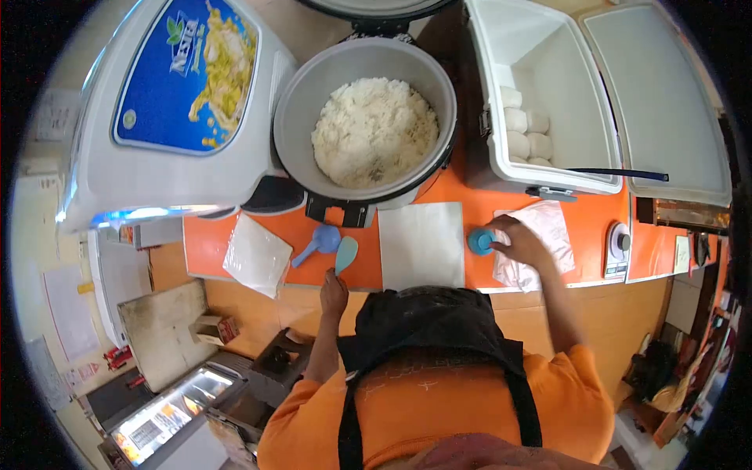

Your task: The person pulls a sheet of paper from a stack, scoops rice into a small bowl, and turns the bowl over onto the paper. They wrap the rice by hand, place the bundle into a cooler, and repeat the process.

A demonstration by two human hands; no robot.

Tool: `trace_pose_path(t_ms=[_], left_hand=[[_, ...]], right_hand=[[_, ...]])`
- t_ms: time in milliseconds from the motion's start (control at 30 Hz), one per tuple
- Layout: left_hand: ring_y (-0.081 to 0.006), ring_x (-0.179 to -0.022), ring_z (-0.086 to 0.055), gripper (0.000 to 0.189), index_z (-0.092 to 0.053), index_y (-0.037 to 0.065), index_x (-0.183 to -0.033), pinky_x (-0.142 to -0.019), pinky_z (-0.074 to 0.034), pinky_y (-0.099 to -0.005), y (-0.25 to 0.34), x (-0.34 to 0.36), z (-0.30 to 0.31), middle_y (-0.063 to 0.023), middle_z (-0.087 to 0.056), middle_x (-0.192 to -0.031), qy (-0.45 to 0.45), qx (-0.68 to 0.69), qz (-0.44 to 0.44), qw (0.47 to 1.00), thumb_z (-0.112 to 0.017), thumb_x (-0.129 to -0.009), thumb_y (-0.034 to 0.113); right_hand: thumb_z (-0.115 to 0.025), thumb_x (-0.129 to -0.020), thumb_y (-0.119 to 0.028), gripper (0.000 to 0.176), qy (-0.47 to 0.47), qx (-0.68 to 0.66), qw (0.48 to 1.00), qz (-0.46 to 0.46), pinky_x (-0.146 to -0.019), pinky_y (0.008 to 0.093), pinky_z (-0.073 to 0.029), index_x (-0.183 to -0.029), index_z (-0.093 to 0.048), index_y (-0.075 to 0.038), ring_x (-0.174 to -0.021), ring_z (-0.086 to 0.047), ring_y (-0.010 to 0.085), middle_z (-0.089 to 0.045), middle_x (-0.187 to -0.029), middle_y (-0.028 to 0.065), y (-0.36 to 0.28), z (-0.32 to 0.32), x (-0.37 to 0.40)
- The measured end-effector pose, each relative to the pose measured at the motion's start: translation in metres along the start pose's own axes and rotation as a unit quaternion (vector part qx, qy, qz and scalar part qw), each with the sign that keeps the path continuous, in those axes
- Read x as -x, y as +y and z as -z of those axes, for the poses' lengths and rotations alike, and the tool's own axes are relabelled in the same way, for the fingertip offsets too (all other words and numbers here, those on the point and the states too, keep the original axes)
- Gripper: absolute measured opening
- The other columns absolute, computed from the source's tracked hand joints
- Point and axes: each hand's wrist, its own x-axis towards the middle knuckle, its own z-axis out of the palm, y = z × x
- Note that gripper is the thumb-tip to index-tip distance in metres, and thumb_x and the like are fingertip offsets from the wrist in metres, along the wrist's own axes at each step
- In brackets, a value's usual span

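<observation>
My left hand (334, 291) is closed around the handle of a light teal paddle (347, 253) at the front edge of the orange counter. A blue scoop (325, 239) lies just left of the paddle. On the right, my right hand (513, 237) has its fingers on a small round teal cup (481, 241). A white sheet (421, 244) lies flat between the hands. Beyond it stands an open cooker pot (286, 125) holding white rice (376, 129). Clear plastic bags (544, 239) are under and beside my right hand.
An open white cooler (576, 102) at the back right holds several wrapped white portions (527, 133). A large white appliance (204, 176) stands at the left. A stack of plastic sheets (257, 254) lies front left, and a small scale (616, 251) sits at the right.
</observation>
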Motion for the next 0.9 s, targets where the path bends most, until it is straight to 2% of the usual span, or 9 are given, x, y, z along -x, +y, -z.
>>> trace_pose_path(t_ms=[67, 133, 333, 400, 467, 633, 733, 800, 900], left_hand=[[-0.0472, -0.088, -0.065, 0.033, -0.049, -0.001, -0.127, -0.071, -0.054, -0.0541, 0.006, 0.008, 0.015, -0.0284, -0.062, -0.109, 0.049, 0.018, -0.058, 0.997, -0.054, -0.097, 0.012], [-0.0464, -0.085, -0.066, 0.032, -0.051, 0.000, -0.126, -0.069, -0.054, -0.0528, 0.000, 0.010, 0.025, -0.0273, -0.064, -0.106, 0.051, 0.052, -0.073, 0.995, -0.055, -0.097, 0.012], [-0.0393, -0.079, -0.068, 0.028, -0.057, -0.001, -0.121, -0.065, -0.055, -0.0432, 0.013, -0.006, 0.051, -0.0240, -0.067, -0.097, 0.122, 0.200, -0.140, 0.962, -0.056, -0.096, 0.012], [-0.0293, -0.076, -0.064, 0.027, -0.055, -0.004, -0.119, -0.066, -0.051, -0.0366, 0.051, -0.018, 0.077, -0.0181, -0.064, -0.093, 0.329, 0.282, -0.226, 0.872, -0.054, -0.098, 0.013], [-0.0259, -0.077, -0.059, 0.028, -0.055, -0.006, -0.119, -0.067, -0.049, -0.0347, 0.066, -0.025, 0.090, -0.0157, -0.061, -0.091, 0.351, 0.341, -0.202, 0.848, -0.051, -0.099, 0.014], [-0.0216, -0.078, -0.048, 0.029, -0.048, -0.010, -0.112, -0.070, -0.044, -0.0354, 0.123, -0.049, 0.136, -0.0140, -0.050, -0.091, 0.440, 0.263, -0.191, 0.837, -0.040, -0.103, 0.016], [-0.0210, -0.078, -0.047, 0.027, -0.044, -0.009, -0.113, -0.068, -0.044, -0.0357, 0.151, -0.074, 0.133, -0.0137, -0.047, -0.093, 0.443, 0.417, -0.246, 0.755, -0.041, -0.102, 0.015], [-0.0204, -0.076, -0.047, 0.028, -0.043, -0.008, -0.116, -0.065, -0.044, -0.0344, 0.164, -0.086, 0.127, -0.0142, -0.047, -0.095, 0.440, 0.402, -0.231, 0.769, -0.041, -0.103, 0.016], [-0.0185, -0.071, -0.047, 0.029, -0.040, -0.007, -0.119, -0.060, -0.042, -0.0307, 0.184, -0.099, 0.125, -0.0149, -0.046, -0.098, 0.450, 0.381, -0.218, 0.778, -0.042, -0.103, 0.018]], right_hand=[[-0.080, -0.073, -0.017, 0.066, 0.039, 0.237, 0.960, -0.141, -0.095, 0.0535, -0.050, -0.134, -0.055, -0.013, -0.118, -0.055, 0.0392, -0.053, -0.135, 0.0155, 0.038, -0.085, 0.013], [-0.087, -0.062, -0.016, 0.089, -0.004, 0.156, 0.964, -0.216, -0.097, 0.0506, -0.048, -0.141, -0.046, -0.017, -0.117, -0.055, 0.0438, -0.049, -0.137, 0.0189, 0.050, -0.118, 0.018], [-0.087, -0.063, -0.012, 0.085, 0.166, 0.111, 0.974, -0.107, -0.099, 0.0496, -0.048, -0.137, -0.045, -0.004, -0.118, -0.056, 0.0400, -0.053, -0.132, 0.0176, 0.052, -0.131, 0.019], [-0.087, -0.067, -0.010, 0.091, 0.120, -0.426, 0.872, -0.208, -0.102, 0.0421, -0.048, -0.144, -0.040, -0.004, -0.122, -0.056, 0.0284, -0.051, -0.137, 0.0133, 0.019, -0.094, 0.023], [-0.086, -0.070, -0.020, 0.090, 0.069, -0.460, 0.871, -0.157, -0.107, 0.0390, -0.044, -0.146, -0.040, -0.005, -0.125, -0.054, 0.0218, -0.051, -0.141, 0.0113, -0.022, -0.040, 0.022], [-0.085, -0.062, -0.040, 0.107, 0.055, -0.722, 0.689, 0.001, -0.098, 0.0605, -0.050, -0.149, -0.034, -0.007, -0.128, -0.050, 0.0452, -0.043, -0.144, 0.0289, -0.093, 0.039, -0.007], [-0.087, -0.060, -0.039, 0.106, 0.063, -0.595, 0.801, -0.040, -0.106, 0.0487, -0.046, -0.147, -0.038, -0.006, -0.129, -0.053, 0.0335, -0.050, -0.140, 0.0200, -0.143, 0.087, -0.052], [-0.088, -0.058, -0.038, 0.104, 0.053, -0.374, 0.926, -0.001, -0.108, 0.0424, -0.043, -0.145, -0.042, -0.004, -0.128, -0.053, 0.0282, -0.051, -0.140, 0.0162, -0.180, 0.121, -0.120], [-0.086, -0.062, -0.033, 0.093, 0.031, -0.161, 0.985, 0.044, -0.105, 0.0392, -0.044, -0.140, -0.046, -0.001, -0.124, -0.056, 0.0286, -0.057, -0.133, 0.0160, -0.190, 0.130, -0.228]])
